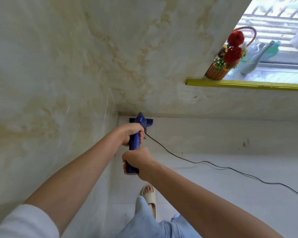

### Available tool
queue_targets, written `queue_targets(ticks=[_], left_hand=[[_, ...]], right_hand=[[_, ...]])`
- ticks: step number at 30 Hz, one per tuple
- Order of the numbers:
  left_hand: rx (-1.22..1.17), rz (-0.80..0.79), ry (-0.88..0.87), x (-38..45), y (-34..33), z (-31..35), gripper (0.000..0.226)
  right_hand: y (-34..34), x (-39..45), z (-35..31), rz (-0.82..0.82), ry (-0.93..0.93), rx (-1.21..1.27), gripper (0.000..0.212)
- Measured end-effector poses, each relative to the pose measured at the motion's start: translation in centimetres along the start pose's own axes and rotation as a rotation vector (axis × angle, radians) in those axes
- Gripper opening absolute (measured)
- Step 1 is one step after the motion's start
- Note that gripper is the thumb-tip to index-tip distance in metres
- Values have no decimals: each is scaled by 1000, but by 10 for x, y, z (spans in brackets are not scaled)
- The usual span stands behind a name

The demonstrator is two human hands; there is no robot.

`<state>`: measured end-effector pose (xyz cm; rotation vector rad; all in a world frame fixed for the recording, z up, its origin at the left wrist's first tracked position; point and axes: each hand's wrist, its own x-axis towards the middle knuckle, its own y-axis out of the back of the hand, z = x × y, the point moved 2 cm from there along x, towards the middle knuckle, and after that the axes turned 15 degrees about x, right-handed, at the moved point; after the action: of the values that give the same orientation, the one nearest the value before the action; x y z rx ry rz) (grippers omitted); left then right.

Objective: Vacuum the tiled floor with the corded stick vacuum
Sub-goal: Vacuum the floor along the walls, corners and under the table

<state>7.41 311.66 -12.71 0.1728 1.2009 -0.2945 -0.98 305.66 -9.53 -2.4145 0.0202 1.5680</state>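
A blue stick vacuum [134, 143] points away from me toward the floor corner. Its floor head [149, 120] lies on the pale tiled floor [213, 177] against the base of the far wall. My left hand [130, 132] grips the upper part of the handle. My right hand [138, 160] grips the handle's rear end, closer to me. A black cord [205, 162] leaves the vacuum just right of my left hand and trails across the tiles to the right edge of the view.
A marbled wall [50, 83] runs close along the left. Above the far wall, a yellow-edged sill [248, 84] holds a wicker flower basket [218, 70] and bottles [255, 59]. My foot in a beige slipper [150, 196] stands on the tiles below the handle.
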Motion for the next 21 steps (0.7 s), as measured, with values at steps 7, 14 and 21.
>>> queue_targets(ticks=[7,14,21], left_hand=[[-7,4,-4,4,4,16,29],[-48,9,-2,5,11,30,26],[-28,35,-33,1,6,50,28]], right_hand=[[-4,3,-21,15,18,23,23],[-7,7,-35,-11,21,6,25],[-3,0,-59,-35,44,37,26]])
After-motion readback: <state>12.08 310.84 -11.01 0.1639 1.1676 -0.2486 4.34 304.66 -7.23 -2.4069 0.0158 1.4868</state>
